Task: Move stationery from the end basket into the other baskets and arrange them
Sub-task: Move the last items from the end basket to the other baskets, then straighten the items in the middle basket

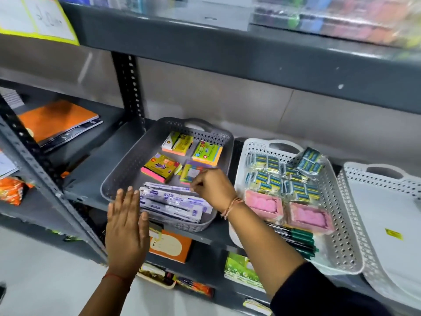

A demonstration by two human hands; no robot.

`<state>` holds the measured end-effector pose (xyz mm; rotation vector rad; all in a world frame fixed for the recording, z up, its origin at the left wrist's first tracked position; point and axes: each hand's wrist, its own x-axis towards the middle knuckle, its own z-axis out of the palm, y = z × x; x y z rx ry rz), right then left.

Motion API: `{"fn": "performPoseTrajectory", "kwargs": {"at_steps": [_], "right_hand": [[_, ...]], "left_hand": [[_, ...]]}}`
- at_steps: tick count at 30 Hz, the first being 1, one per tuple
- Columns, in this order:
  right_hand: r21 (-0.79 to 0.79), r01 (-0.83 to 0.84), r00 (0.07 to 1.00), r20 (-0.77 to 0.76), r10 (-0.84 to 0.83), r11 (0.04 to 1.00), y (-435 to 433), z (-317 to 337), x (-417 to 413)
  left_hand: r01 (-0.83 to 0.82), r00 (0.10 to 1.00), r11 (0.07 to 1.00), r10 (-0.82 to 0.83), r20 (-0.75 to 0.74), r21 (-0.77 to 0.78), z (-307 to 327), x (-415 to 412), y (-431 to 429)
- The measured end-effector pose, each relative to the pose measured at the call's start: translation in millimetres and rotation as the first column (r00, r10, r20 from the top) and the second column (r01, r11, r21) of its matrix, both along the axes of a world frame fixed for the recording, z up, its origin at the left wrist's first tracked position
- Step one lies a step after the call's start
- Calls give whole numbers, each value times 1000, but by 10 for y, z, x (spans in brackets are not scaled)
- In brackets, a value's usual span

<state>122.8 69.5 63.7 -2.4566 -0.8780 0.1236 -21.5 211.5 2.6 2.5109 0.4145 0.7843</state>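
With the right-hand white basket [373, 215] nearly bare, most moving looks done: your right hand [213, 187] pinches the pen packets [173, 202] at the grey basket's [127, 165] near end, left hand [125, 226] open beside them.

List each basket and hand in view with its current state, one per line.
grey basket: part filled, sticky-note pads at back, pen packs at front
middle white basket: well filled with eraser packs, pink packs, green markers
right white basket: holds no stationery, only a yellow sticker
left hand: open flat, at grey basket's front edge
right hand: fingers curled, over the pen packs; grip unclear
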Motion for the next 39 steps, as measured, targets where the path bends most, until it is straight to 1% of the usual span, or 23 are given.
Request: {"fn": "performPoseTrajectory", "kwargs": {"at_steps": [2, 4, 7, 9, 11, 13, 15, 17, 19, 20, 22, 25, 27, 29, 31, 33, 34, 35, 36, 37, 39], "right_hand": [[101, 75, 996, 36, -78, 992, -263, 64, 29], [162, 136, 985, 79, -150, 977, -567, 96, 91], [131, 233, 960, 129, -250, 964, -1086, 112, 292], [38, 282, 936, 206, -284, 959, -1446, 84, 485], [-144, 331, 914, 294, -279, 933, -1775, 10, 734], [-388, 383, 900, 362, -244, 838, -2023, -44, 975], [-551, 356, 910, 387, -146, 755, -2203, -74, 1189], [-651, 294, 926, 375, -40, 700, -2312, -96, 1348], [-742, 262, 939, 344, 16, 617, -2376, -100, 1459], [-772, 258, 941, 338, 32, 581, -2397, -103, 1500], [-792, 263, 927, 366, 84, 551, -2408, -89, 1540], [-796, 245, 886, 415, 205, 553, -2434, -42, 1588], [-807, 212, 860, 422, 288, 551, -2449, 6, 1630], [-808, 185, 847, 419, 326, 560, -2470, 100, 1675], [-763, 171, 858, 426, 287, 623, -2480, 224, 1713], [-682, 157, 904, 391, 175, 714, -2460, 303, 1729], [-640, 137, 941, 322, 102, 756, -2432, 324, 1722], [-611, 110, 975, 220, 35, 784, -2397, 327, 1708], [-598, 82, 993, 120, -12, 797, -2359, 306, 1693], [-599, 65, 998, 55, -39, 798, -2327, 265, 1679], [-608, 70, 997, 17, -75, 791, -2283, 167, 1657]], "left_hand": [[62, 998, 998, -62, 25, 31, 36, 38, -258], [171, 984, 981, -175, 37, 95, 47, 84, -585], [357, 933, 922, -359, -9, 148, 33, 156, -1051], [422, 906, 891, -420, -49, 167, 29, 226, -1280], [440, 898, 879, -433, -78, 186, 11, 312, -1437], [440, 898, 876, -428, -103, 196, -18, 382, -1515], [431, 902, 885, -419, -103, 178, -63, 424, -1554], [418, 908, 896, -409, -88, 149, -89, 418, -1560], [407, 913, 900, -399, -82, 153, -107, 414, -1571], [401, 916, 903, -393, -81, 155, -110, 415, -1578], [385, 923, 911, -378, -74, 146, -99, 414, -1583], [374, 927, 916, -371, -43, 145, -90, 426, -1610], [373, 927, 915, -376, -17, 155, -97, 430, -1598], [374, 925, 912, -379, -5, 166, -107, 438, -1593], [370, 926, 913, -377, 8, 171, -115, 444, -1596], [363, 928, 917, -371, 19, 163, -118, 444, -1601], [358, 930, 920, -366, 21, 158, -117, 445, -1604], [356, 931, 921, -363, 20, 156, -119, 445, -1603], [357, 931, 921, -364, 19, 156, -123, 446, -1598], [360, 930, 919, -368, 18, 158, -127, 445, -1592], [363, 928, 916, -371, 15, 172, -133, 442, -1584]]}}
